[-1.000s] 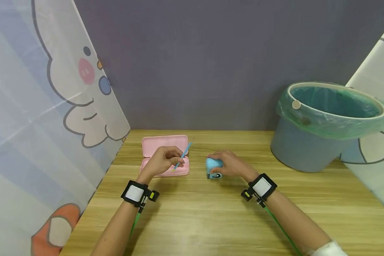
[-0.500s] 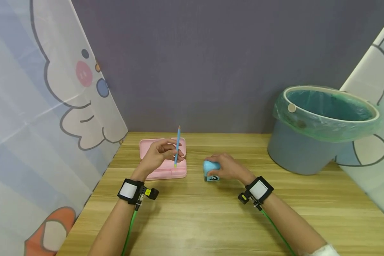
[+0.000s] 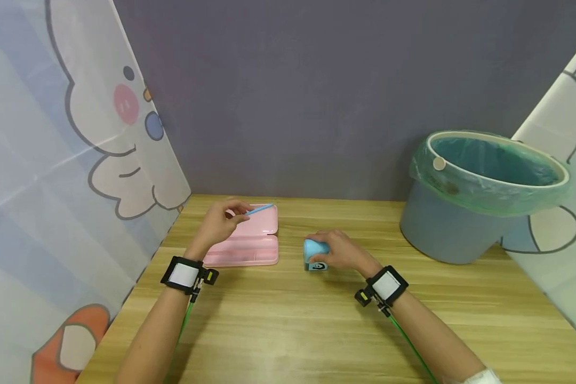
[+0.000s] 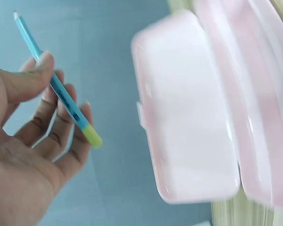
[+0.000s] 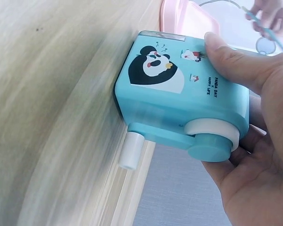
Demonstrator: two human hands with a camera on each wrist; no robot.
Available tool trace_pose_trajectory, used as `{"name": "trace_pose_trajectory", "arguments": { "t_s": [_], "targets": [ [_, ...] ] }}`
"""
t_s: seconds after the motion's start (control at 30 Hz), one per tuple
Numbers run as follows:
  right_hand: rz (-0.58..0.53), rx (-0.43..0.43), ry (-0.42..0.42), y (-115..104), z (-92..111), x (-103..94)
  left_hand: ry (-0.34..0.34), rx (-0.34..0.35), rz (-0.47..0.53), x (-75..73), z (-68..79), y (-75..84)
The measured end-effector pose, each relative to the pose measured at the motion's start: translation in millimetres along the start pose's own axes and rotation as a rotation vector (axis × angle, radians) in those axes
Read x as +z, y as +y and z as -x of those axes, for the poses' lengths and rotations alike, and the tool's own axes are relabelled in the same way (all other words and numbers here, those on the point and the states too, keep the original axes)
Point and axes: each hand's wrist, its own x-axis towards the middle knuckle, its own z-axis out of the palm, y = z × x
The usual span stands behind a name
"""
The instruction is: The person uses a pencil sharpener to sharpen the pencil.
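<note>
My left hand (image 3: 223, 220) pinches a light-blue pencil (image 3: 260, 209) between thumb and fingers, above the raised lid of a pink pencil case. In the left wrist view the pencil (image 4: 66, 100) slants across the fingers, its yellow end low and its tip at the upper left. The pencil case (image 3: 240, 243) lies open, its long compartments facing up. To the right, my right hand (image 3: 343, 250) grips a blue crank pencil sharpener (image 3: 315, 248) standing on the table. The right wrist view shows the sharpener's panda print and its crank (image 5: 165, 137) with a white knob (image 5: 131, 150).
A grey-blue bin (image 3: 451, 224) with a green plastic liner stands at the back right of the wooden table (image 3: 288, 330). A dark grey wall (image 3: 288, 96) rises behind the table. Cartoon-printed sheets (image 3: 38, 160) hang along both sides.
My left hand has moved left and slightly back with the pencil, uncovering more of the case. The pencil has swung from nearly upright to pointing right. My right hand stays on the sharpener.
</note>
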Motion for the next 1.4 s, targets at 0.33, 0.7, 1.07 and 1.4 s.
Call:
{"name": "trace_pose_trajectory", "arguments": {
  "t_s": [0.33,0.7,1.07,1.4],
  "targets": [
    [-0.001,0.001,0.005,0.4,-0.4,0.5,-0.12,-0.029,-0.443,6.8,-0.4,-37.0],
    [-0.007,-0.007,0.024,1.6,0.9,3.9,-0.301,-0.076,-0.618,29.7,2.3,-51.5],
    [0.013,0.004,0.021,0.5,1.3,4.1,-0.222,-0.069,-0.735,44.7,9.4,-51.5],
    [0.032,0.024,0.001,-1.9,2.9,5.2,-0.195,-0.078,-0.728,46.0,17.5,-46.5]
  ]
}}
